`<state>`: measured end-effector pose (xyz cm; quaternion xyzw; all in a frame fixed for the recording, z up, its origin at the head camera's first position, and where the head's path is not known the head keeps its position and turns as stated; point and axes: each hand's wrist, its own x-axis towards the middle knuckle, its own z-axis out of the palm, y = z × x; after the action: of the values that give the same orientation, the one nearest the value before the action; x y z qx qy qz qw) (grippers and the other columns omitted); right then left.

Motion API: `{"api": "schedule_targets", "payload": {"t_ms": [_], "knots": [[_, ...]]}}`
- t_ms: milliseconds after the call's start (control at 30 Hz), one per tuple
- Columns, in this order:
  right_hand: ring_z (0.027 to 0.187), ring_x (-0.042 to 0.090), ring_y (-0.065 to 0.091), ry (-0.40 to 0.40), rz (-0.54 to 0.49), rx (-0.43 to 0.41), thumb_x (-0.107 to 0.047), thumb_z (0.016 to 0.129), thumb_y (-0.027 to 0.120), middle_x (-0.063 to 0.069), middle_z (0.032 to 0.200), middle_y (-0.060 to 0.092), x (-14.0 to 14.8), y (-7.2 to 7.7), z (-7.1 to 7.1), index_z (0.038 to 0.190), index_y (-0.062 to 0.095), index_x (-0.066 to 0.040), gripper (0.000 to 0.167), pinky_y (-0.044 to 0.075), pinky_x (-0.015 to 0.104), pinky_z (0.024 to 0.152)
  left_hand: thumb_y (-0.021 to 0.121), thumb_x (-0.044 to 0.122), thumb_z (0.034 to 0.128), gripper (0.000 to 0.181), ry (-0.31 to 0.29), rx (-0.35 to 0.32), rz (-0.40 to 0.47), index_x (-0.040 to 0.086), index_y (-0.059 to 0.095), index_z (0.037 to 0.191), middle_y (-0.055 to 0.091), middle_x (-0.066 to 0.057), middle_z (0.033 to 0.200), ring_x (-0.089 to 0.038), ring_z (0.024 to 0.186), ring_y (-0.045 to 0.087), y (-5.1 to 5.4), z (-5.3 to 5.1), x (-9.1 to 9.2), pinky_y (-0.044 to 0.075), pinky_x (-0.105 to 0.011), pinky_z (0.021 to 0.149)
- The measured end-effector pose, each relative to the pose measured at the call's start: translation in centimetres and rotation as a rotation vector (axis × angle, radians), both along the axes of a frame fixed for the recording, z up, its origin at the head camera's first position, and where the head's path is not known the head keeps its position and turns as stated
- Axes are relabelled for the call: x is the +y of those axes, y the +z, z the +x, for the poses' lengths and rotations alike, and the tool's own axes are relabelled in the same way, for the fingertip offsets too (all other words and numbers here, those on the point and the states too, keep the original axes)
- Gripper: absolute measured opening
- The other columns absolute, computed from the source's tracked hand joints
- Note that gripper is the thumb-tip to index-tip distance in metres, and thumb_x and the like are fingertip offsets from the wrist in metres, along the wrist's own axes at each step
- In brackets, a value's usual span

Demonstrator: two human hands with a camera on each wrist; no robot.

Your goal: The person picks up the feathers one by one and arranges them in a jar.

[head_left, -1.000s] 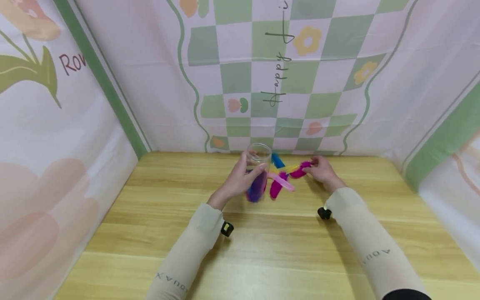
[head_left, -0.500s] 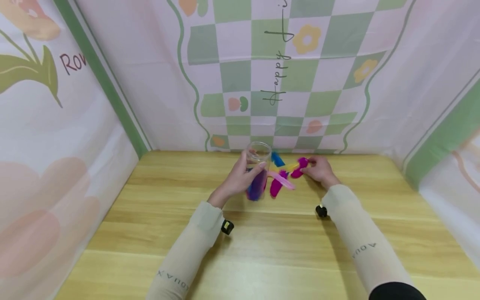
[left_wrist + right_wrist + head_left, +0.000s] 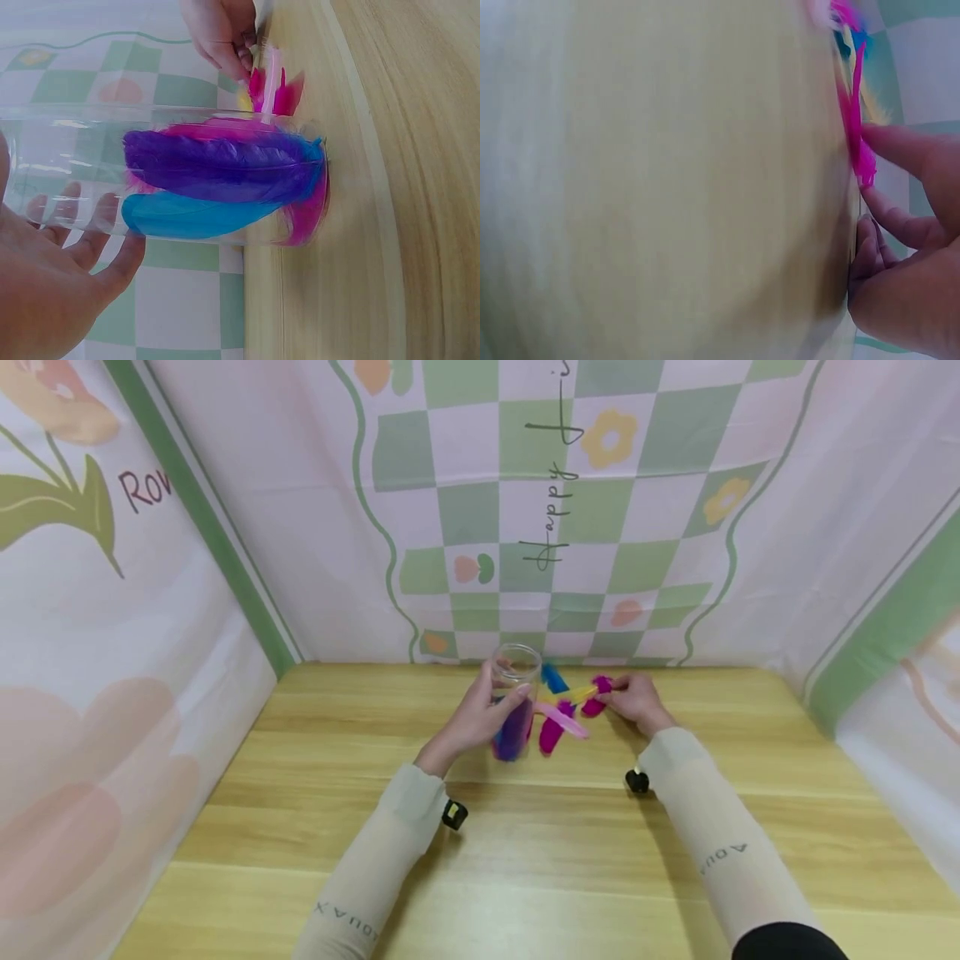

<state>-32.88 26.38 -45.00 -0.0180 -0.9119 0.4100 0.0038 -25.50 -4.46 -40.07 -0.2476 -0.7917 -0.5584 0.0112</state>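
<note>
My left hand (image 3: 476, 714) grips a clear glass jar (image 3: 517, 672) that stands upright on the table. Inside the jar, in the left wrist view, a purple feather (image 3: 225, 165) and a blue feather (image 3: 191, 217) show, with magenta ones behind. To the right of the jar, my right hand (image 3: 637, 702) pinches a magenta feather (image 3: 594, 706) low over the tabletop. In the right wrist view this feather (image 3: 865, 161) lies between thumb and index finger. Close by are a yellow feather (image 3: 576, 694), a pale pink one, another magenta feather (image 3: 551, 739) and a blue feather (image 3: 555, 678).
The wooden table (image 3: 495, 868) spreads out toward the front and both sides. Just behind the jar and feathers rises a checked fabric backdrop (image 3: 573, 568). Patterned fabric (image 3: 112, 693) also closes off the left side, and more hangs at the right.
My right hand has shifted a little left, toward the jar, and the magenta feather at its fingertips has turned and moved left with it. The left hand and jar stay put.
</note>
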Motion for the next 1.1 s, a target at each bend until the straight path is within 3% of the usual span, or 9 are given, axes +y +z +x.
{"api": "schedule_targets", "payload": {"t_ms": [167,300,667,867,967,1100], "knots": [[0.094,0.033,0.059,-0.019,0.007,0.028,-0.008,0.091,0.071,0.029,0.108,0.066,-0.1,-0.4,-0.1,0.107,0.067,0.016,0.029,0.048,0.028,0.075,0.053,0.04,0.1071,0.062,-0.01,-0.005,0.001,0.004,0.027,0.151,0.042,-0.018,0.149,-0.032,0.136,0.048,-0.1,-0.1,-0.1,0.044,-0.052,0.11],[0.087,0.028,0.059,-0.02,0.012,0.022,-0.005,0.091,0.067,0.031,0.109,0.067,0.0,-0.5,-0.1,0.106,0.07,0.016,0.026,0.045,0.023,0.066,0.054,0.04,0.1068,0.062,-0.01,-0.013,0.005,0.006,0.027,0.151,0.042,-0.018,0.15,-0.031,0.135,0.048,-0.3,-0.1,0.0,0.044,-0.051,0.11],[0.102,0.034,0.055,-0.028,-0.051,-0.004,-0.012,0.098,0.061,0.032,0.121,0.061,0.7,-0.6,0.0,0.117,0.064,0.016,0.034,0.044,0.028,0.078,0.053,0.042,0.1068,0.066,-0.013,-0.004,0.0,0.001,0.026,0.152,0.04,-0.018,0.151,-0.032,0.137,0.047,-0.1,-0.2,-0.1,0.043,-0.051,0.111],[0.093,0.022,0.054,-0.071,-0.126,-0.002,-0.014,0.1,0.061,0.026,0.118,0.062,1.2,-0.6,0.2,0.121,0.063,0.014,0.035,0.045,0.022,0.071,0.054,0.04,0.107,0.06,-0.008,0.002,0.001,0.006,0.028,0.15,0.042,-0.016,0.149,-0.031,0.135,0.049,0.0,-0.2,0.0,0.045,-0.047,0.11],[0.086,0.014,0.057,-0.081,-0.216,-0.011,-0.014,0.102,0.06,0.023,0.114,0.062,1.7,-0.5,0.1,0.125,0.06,0.015,0.037,0.05,0.021,0.07,0.054,0.041,0.1068,0.061,-0.003,0.002,0.001,0.006,0.028,0.15,0.042,-0.014,0.149,-0.031,0.135,0.049,-0.1,-0.2,0.0,0.045,-0.048,0.11],[0.082,0.007,0.067,-0.057,-0.419,-0.032,-0.008,0.104,0.056,0.024,0.116,0.061,2.6,-0.3,0.1,0.133,0.048,0.022,0.043,0.059,0.026,0.083,0.053,0.042,0.1068,0.062,-0.007,0.007,0.002,0.005,0.028,0.151,0.041,-0.015,0.15,-0.032,0.135,0.049,-0.2,-0.3,-0.1,0.045,-0.049,0.11]]}}
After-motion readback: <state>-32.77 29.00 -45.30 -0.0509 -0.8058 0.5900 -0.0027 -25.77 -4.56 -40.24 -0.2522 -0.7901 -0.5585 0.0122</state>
